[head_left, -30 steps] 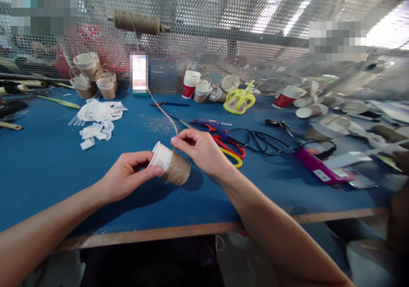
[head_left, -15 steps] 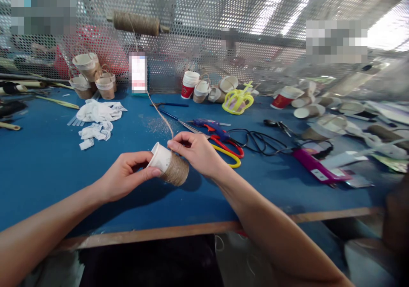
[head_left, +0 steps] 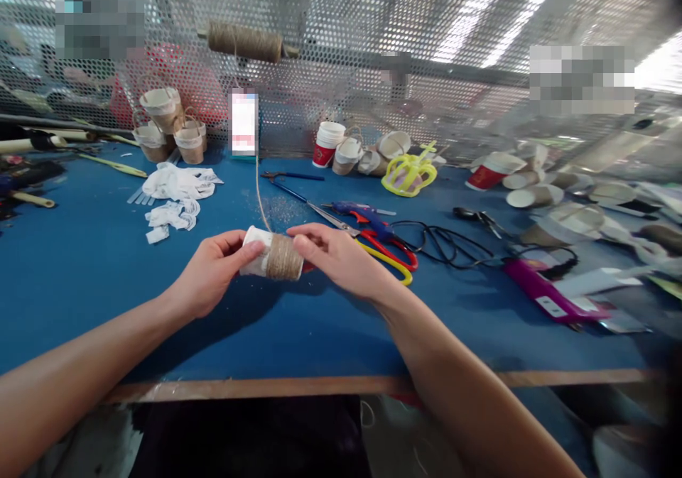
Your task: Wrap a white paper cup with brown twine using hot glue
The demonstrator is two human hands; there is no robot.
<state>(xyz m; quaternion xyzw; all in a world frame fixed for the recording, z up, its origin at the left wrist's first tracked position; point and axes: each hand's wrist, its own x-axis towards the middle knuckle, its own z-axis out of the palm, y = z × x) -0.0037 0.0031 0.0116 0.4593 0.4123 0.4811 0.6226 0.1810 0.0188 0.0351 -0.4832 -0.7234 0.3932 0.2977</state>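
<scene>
A paper cup (head_left: 285,258) lies sideways between my hands above the blue table, its lower part wrapped in brown twine and its rim end white. My left hand (head_left: 218,265) grips the white rim end, thumb on the near side. At the wrapped base end, my right hand (head_left: 333,254) holds the cup between thumb and fingers. A strand of twine (head_left: 259,194) runs down from behind the phone to the cup's far side. The twine spool (head_left: 245,42) hangs on a rod against the perforated metal screen.
Scissors with red and yellow handles (head_left: 386,258) and a blue glue gun (head_left: 356,212) lie right of my hands. White paper strips (head_left: 178,182) are at left. Twine-wrapped cups (head_left: 189,140), a phone (head_left: 244,123) and a yellow crown-shaped piece (head_left: 408,175) stand along the back. A purple box (head_left: 554,297) sits at right.
The cup has turned from tilted to nearly level. My right hand has gone from pinching the twine to holding the cup's base end. The view has shifted slightly left.
</scene>
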